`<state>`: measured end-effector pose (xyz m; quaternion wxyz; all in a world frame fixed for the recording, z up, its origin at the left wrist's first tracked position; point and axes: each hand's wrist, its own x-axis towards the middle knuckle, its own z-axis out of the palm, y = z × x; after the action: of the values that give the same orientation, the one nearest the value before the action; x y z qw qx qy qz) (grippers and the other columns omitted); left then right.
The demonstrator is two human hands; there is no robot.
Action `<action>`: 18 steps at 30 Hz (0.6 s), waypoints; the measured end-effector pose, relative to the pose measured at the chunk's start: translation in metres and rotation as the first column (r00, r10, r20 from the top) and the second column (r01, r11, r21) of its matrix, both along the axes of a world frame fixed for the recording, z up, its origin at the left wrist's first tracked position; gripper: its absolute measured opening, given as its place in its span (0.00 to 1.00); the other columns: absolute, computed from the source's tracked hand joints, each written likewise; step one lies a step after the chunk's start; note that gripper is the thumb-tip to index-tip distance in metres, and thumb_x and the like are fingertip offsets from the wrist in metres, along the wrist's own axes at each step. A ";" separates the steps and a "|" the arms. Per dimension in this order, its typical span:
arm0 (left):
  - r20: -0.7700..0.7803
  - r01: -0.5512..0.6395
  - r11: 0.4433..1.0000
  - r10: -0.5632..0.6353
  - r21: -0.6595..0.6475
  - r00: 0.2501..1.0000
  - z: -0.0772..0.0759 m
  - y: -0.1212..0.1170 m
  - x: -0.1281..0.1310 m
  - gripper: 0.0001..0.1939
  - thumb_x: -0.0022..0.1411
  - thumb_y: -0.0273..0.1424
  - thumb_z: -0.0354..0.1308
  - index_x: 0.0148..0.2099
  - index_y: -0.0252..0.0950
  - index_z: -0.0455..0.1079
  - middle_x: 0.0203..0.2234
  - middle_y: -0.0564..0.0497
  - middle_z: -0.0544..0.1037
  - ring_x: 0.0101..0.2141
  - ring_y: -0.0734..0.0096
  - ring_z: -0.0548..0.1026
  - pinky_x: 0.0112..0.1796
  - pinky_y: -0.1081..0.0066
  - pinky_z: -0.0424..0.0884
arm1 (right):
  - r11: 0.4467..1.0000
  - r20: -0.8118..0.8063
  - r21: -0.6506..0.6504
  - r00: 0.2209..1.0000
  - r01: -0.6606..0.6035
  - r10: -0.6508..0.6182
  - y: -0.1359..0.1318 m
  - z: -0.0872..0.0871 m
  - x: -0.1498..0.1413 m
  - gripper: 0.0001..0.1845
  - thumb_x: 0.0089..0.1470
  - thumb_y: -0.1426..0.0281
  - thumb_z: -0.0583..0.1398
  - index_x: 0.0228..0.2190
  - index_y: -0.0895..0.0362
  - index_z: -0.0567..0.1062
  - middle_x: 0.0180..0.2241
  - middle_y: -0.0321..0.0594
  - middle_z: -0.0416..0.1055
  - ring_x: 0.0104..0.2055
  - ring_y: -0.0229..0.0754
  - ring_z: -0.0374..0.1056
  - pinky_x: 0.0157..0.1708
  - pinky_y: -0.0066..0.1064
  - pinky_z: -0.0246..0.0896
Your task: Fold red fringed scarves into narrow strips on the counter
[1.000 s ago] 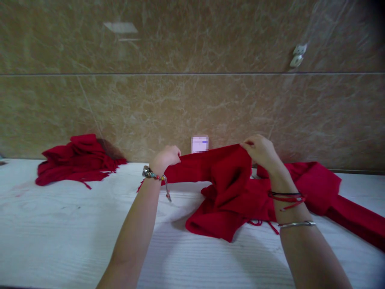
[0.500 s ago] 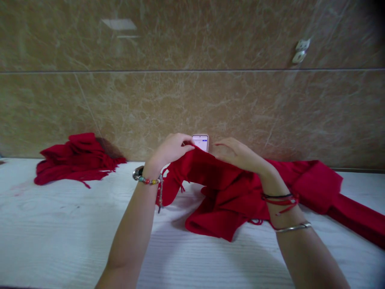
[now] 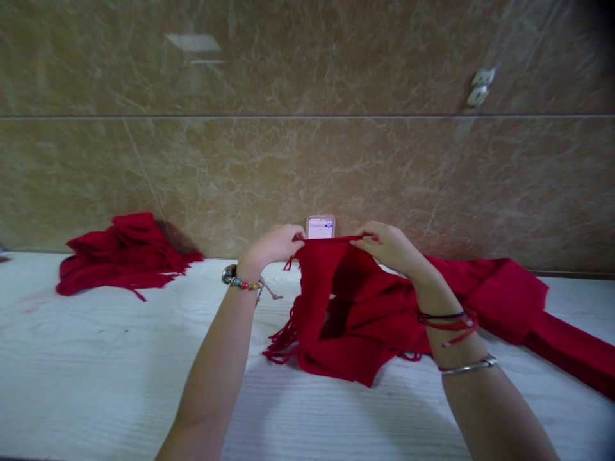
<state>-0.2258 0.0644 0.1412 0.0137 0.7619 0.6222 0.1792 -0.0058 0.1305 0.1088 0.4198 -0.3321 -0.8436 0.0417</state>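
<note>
A red fringed scarf is stretched between my two hands, its top edge raised in front of the wall. My left hand pinches one end of that edge, and my right hand pinches the other. Below, the cloth hangs and bunches into folds on the white surface, with tassels spreading at its lower left. More red cloth runs on to the right past my right wrist and out of view; whether it is the same piece I cannot tell.
A second red fringed bundle lies at the left by the wall. A phone with a lit screen leans against the brown marbled wall behind the scarf. A small white cat-shaped fixture is on the wall. The white tabletop has wood grain.
My right hand, open before, has closed on the scarf's top edge. The edge is now drawn level between both hands, and the tassels have dropped to the lower left.
</note>
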 end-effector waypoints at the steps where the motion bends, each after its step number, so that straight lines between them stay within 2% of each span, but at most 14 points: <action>1: 0.047 -0.020 0.998 0.017 0.065 0.999 0.001 -0.001 0.001 0.09 0.58 0.25 0.50 0.37 0.32 0.72 0.29 0.49 0.77 0.28 0.73 0.71 0.29 0.75 0.63 | 0.999 -0.010 -0.003 0.999 0.047 -0.047 0.002 0.000 0.002 0.04 0.45 0.71 0.60 0.24 0.56 0.75 0.27 0.39 0.72 0.30 0.41 0.68 0.33 0.32 0.62; 4: 0.141 -0.004 0.968 -0.033 0.250 0.989 0.006 -0.009 0.006 0.09 0.60 0.27 0.49 0.37 0.32 0.70 0.30 0.49 0.76 0.29 0.74 0.71 0.30 0.75 0.63 | 0.990 -0.046 0.020 0.989 0.138 -0.137 0.003 0.002 0.007 0.04 0.44 0.71 0.59 0.24 0.56 0.76 0.26 0.38 0.73 0.30 0.41 0.68 0.32 0.33 0.62; 7: 0.132 0.046 0.936 -0.097 0.349 0.987 0.011 -0.017 0.012 0.09 0.61 0.27 0.49 0.37 0.34 0.70 0.31 0.51 0.76 0.30 0.74 0.71 0.33 0.74 0.64 | 0.991 -0.081 0.059 0.990 0.121 -0.116 -0.004 0.007 0.008 0.07 0.46 0.71 0.58 0.27 0.55 0.77 0.29 0.39 0.74 0.32 0.42 0.69 0.34 0.33 0.63; 11: 0.034 0.125 0.941 -0.143 0.315 0.989 0.012 -0.022 0.018 0.09 0.60 0.27 0.50 0.36 0.34 0.72 0.31 0.51 0.77 0.31 0.73 0.72 0.35 0.74 0.64 | 0.994 -0.022 0.092 0.998 -0.054 0.057 -0.022 0.010 -0.008 0.09 0.48 0.69 0.59 0.33 0.55 0.76 0.34 0.40 0.74 0.37 0.42 0.69 0.39 0.34 0.63; 14: -0.039 0.197 0.949 -0.193 0.244 0.980 0.012 -0.021 0.020 0.08 0.59 0.26 0.51 0.35 0.35 0.73 0.30 0.52 0.77 0.31 0.73 0.72 0.35 0.74 0.64 | 0.980 0.034 0.128 0.988 -0.155 0.151 -0.029 0.005 -0.025 0.11 0.46 0.70 0.61 0.36 0.56 0.76 0.38 0.43 0.72 0.40 0.44 0.68 0.42 0.35 0.62; 18: -0.058 0.229 0.964 -0.223 0.137 0.973 0.015 -0.023 0.021 0.08 0.57 0.25 0.53 0.36 0.35 0.74 0.31 0.52 0.78 0.32 0.73 0.73 0.35 0.75 0.64 | 0.973 0.057 0.108 0.978 -0.204 0.199 -0.029 -0.004 -0.041 0.06 0.47 0.74 0.60 0.30 0.56 0.76 0.36 0.41 0.72 0.38 0.43 0.68 0.41 0.34 0.62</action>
<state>-0.2047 0.0414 0.1558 -0.0337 0.8306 0.5168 0.2046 -0.0470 0.1017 0.1046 0.4120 -0.2216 -0.8834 0.0286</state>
